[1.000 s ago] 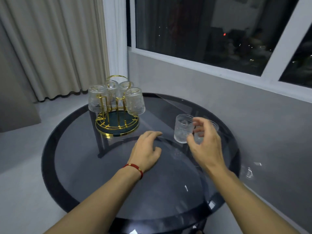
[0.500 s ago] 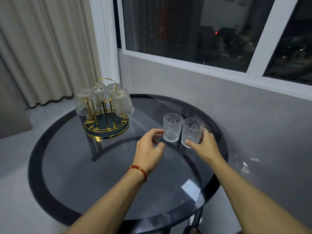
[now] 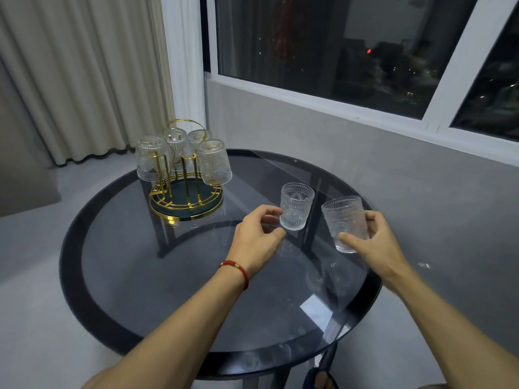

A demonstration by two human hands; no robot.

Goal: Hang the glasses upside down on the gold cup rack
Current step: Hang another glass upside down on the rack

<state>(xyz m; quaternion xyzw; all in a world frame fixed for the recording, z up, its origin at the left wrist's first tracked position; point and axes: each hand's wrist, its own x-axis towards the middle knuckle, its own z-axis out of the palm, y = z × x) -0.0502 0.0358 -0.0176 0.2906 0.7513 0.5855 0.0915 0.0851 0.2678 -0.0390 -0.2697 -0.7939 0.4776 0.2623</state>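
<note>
The gold cup rack (image 3: pixel 186 204) with a dark round base stands at the table's far left. Several clear patterned glasses (image 3: pixel 214 162) hang upside down on its posts. One more glass (image 3: pixel 297 206) stands upright on the table right of the rack. My left hand (image 3: pixel 257 240), with a red cord at the wrist, is curled beside it, thumb and forefinger tips at its left side. My right hand (image 3: pixel 377 247) grips a second glass (image 3: pixel 344 221), held a little above the table and tilted to the left.
The round dark glass table (image 3: pixel 84 279) stands against a grey wall under a window (image 3: pixel 337 51). Curtains (image 3: pixel 84 80) hang behind the rack. A foot in a slipper (image 3: pixel 320 381) shows under the table's near edge.
My right hand has closed on the right glass and lifted it off the table, tilting it. My left hand has edged up to the other glass.
</note>
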